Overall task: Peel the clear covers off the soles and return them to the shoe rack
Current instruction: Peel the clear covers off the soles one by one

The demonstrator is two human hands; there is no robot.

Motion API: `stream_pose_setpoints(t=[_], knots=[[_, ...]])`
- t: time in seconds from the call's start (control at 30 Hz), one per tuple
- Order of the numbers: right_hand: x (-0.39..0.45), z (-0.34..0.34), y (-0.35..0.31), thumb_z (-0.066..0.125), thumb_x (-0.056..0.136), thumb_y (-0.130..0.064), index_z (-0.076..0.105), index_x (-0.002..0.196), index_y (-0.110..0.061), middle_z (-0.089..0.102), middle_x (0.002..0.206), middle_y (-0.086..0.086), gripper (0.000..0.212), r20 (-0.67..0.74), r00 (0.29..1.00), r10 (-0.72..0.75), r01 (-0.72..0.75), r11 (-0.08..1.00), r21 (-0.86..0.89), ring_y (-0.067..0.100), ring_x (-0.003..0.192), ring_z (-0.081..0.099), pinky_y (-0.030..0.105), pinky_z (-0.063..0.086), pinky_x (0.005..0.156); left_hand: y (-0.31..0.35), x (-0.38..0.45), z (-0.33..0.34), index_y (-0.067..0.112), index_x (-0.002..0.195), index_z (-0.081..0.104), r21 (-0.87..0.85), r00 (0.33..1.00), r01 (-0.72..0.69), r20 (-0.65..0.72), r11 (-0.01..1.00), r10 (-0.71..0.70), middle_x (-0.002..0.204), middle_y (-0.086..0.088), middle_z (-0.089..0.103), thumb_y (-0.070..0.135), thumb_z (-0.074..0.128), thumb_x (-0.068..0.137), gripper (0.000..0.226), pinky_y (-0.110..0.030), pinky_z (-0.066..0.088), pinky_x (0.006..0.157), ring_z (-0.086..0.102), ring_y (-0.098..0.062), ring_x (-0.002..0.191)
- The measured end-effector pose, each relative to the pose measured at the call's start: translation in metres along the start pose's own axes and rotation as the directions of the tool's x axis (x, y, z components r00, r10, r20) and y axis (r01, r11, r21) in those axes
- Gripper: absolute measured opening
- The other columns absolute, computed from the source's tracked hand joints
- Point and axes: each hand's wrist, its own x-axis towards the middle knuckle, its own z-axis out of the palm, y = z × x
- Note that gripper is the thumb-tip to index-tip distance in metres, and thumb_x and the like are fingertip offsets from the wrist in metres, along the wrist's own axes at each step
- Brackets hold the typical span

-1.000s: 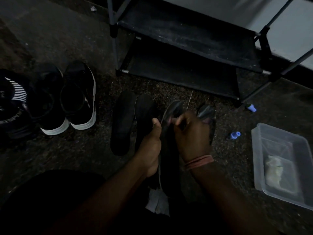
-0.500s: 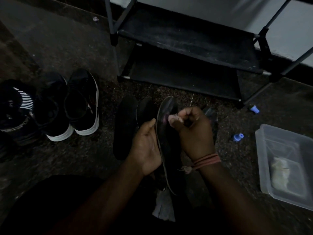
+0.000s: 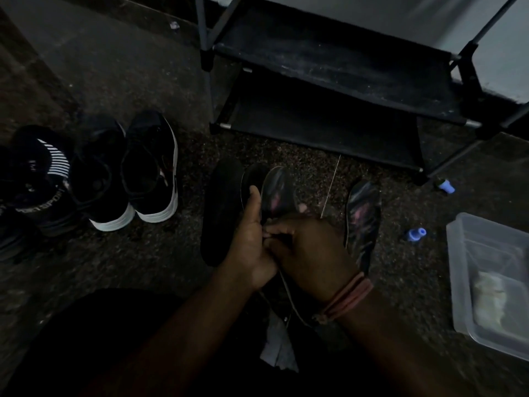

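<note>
- Held sole [image 3: 279, 193]: we see it raised just above the floor, toe end pointing toward the shoe rack [image 3: 329, 81]; its glossy face shows pink reflections.
- Left hand [image 3: 252, 242]: we note it grasping the sole's left edge, thumb laid up along the rim.
- Right hand [image 3: 312, 250]: its fingers curl at the sole's middle, pinching something there; we cannot tell whether this is the clear cover.
- Second glossy sole [image 3: 363, 222]: lies on the floor to the right.
- Two dark soles [image 3: 221, 213]: lie flat to the left, the nearer one partly behind the held sole.
- Sneakers [image 3: 128, 173]: stand farther left.
- Plastic tub [image 3: 486, 270]: sits at far right, near two blue caps [image 3: 416, 233].
</note>
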Motion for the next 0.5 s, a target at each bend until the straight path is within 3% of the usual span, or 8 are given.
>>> stream_pose_setpoints(t=[0.1, 0.17, 0.33, 0.5], knots=[[0.000, 0.001, 0.002, 0.071, 0.082, -0.010, 0.076, 0.090, -0.024, 0.072, 0.093, -0.011, 0.017, -0.131, 0.988, 0.079, -0.071, 0.995, 0.065, 0.002, 0.084, 0.065, 0.018, 0.050, 0.080, -0.007, 0.000, -0.001, 0.003, 0.137, 0.061, 0.031, 0.999, 0.021, 0.029, 0.999, -0.022, 0.136, -0.016, 0.065, 0.074, 0.038, 0.095, 0.086, -0.041, 0.045, 0.110, 0.062, -0.027, 0.128], [0.002, 0.003, 0.006, 0.071, 0.080, -0.004, 0.075, 0.084, -0.023, 0.070, 0.088, -0.011, 0.020, -0.181, 0.982, 0.058, -0.051, 0.998, 0.043, 0.001, 0.081, 0.063, 0.017, 0.050, 0.078, -0.009, -0.002, 0.000, 0.006, 0.138, 0.061, 0.056, 0.999, 0.012, 0.034, 0.998, -0.014, 0.136, -0.014, 0.066, 0.071, 0.035, 0.098, 0.081, -0.040, 0.047, 0.106, 0.062, -0.025, 0.127], [0.007, -0.006, 0.031, 0.068, 0.081, -0.002, 0.074, 0.083, -0.017, 0.069, 0.087, -0.003, 0.016, -0.409, 0.908, 0.090, -0.113, 0.993, -0.034, 0.011, 0.081, 0.064, 0.035, 0.054, 0.078, -0.019, -0.005, 0.004, 0.016, 0.140, 0.060, 0.124, 0.998, 0.008, 0.058, 0.992, -0.015, 0.137, -0.012, 0.065, 0.068, 0.038, 0.098, 0.070, -0.046, 0.043, 0.112, 0.061, -0.026, 0.129], [0.003, 0.002, 0.006, 0.069, 0.079, -0.003, 0.077, 0.082, -0.022, 0.073, 0.085, -0.006, 0.021, -0.245, 0.970, -0.001, -0.006, 1.000, -0.027, 0.007, 0.077, 0.067, 0.029, 0.054, 0.075, -0.014, -0.006, 0.003, 0.009, 0.140, 0.059, 0.133, 0.996, -0.072, 0.057, 0.989, 0.064, 0.134, -0.014, 0.067, 0.066, 0.032, 0.100, 0.074, -0.038, 0.051, 0.102, 0.065, -0.023, 0.124]])
